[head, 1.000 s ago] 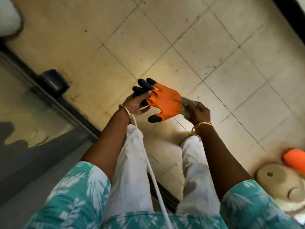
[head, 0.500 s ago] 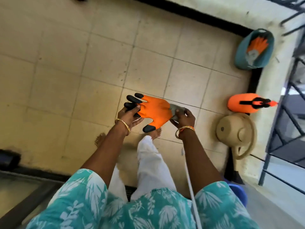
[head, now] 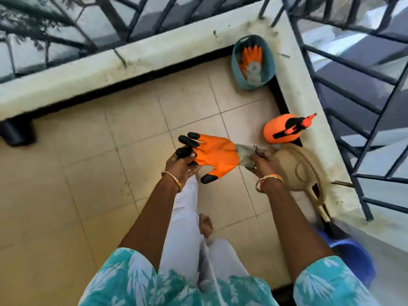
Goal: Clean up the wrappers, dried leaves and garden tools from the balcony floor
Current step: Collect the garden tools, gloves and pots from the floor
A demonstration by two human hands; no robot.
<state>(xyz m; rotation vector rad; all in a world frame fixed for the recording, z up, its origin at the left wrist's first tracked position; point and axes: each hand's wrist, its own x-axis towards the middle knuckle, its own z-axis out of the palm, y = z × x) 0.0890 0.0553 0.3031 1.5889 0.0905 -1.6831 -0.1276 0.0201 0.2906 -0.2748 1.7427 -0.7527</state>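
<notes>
Orange garden glove [head: 217, 156] with black claw tips, held stretched level between both hands above the tiled balcony floor [head: 88, 184], roughly over the middle of the tiles near the corner. Left hand [head: 181, 165] grips the finger end, its fingers curled round the black-tipped glove fingers; one black tip hangs free below, pointing down. Right hand [head: 262, 161] pinches the grey knitted cuff [head: 244, 154], thumb and fingers pressed together on the fabric. Bangles on both wrists. Just beyond the right hand, on the floor against the low wall: a tan watering can [head: 302, 171], lying with its handle and spout toward the lower right, partly hidden by the hand. Past it, touching or nearly touching the can, an orange spray bottle [head: 280, 129] with black and orange trigger head, on its side. Farther out in the corner, a teal basket [head: 268, 62] tipped toward the camera, holding a second orange glove [head: 251, 57] with a grey cuff. A blue tub [head: 355, 257] at lower right, mostly behind the right arm. A black pipe end [head: 16, 132] at the far left under the pale concrete ledge [head: 110, 62]. Dark metal railing [head: 353, 85] runs atop the ledge on two sides. Person stands barefoot, white trousers, teal leaf-print top; one foot [head: 205, 225] visible on the tiles.
</notes>
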